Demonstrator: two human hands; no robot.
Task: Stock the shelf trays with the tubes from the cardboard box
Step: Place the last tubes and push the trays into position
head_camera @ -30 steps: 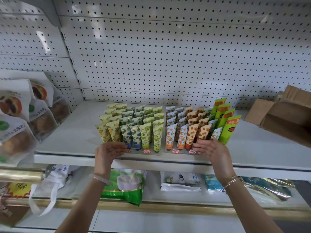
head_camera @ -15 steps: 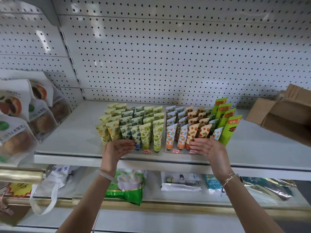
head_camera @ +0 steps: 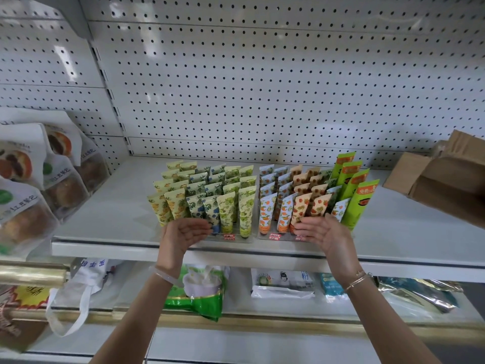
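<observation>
At near edge of clear L tray (head_camera: pixel 246 239): L hand (head_camera: pixel 183 232), palm up, fingers loose & apart, nothing held. At front of clear R tray (head_camera: pixel 262 238): R hand (head_camera: pixel 325 236), flat, fingers spread, tips by front-row orange tubes (head_camera: pixel 286 208); contact unclear. In L tray, upright in rows: patterned tubes (head_camera: pixel 225 203). R-most row: tall green tubes (head_camera: pixel 359 203). Far R on shelf (head_camera: pixel 110 219): cardboard box (head_camera: pixel 441 179), well apart from trays.

A smooth white painted-metal shelf (head_camera: pixel 110 219) and its perforated metal back panel (head_camera: pixel 262 88) carry a soft sheen. Colourful printed plastic tubes (head_camera: pixel 225 206) look satiny inside clear glossy plastic trays (head_camera: pixel 244 239). At far right is a matt brown cardboard box (head_camera: pixel 446 185), and at left are shiny clear plastic bread bags (head_camera: pixel 29 219).
</observation>
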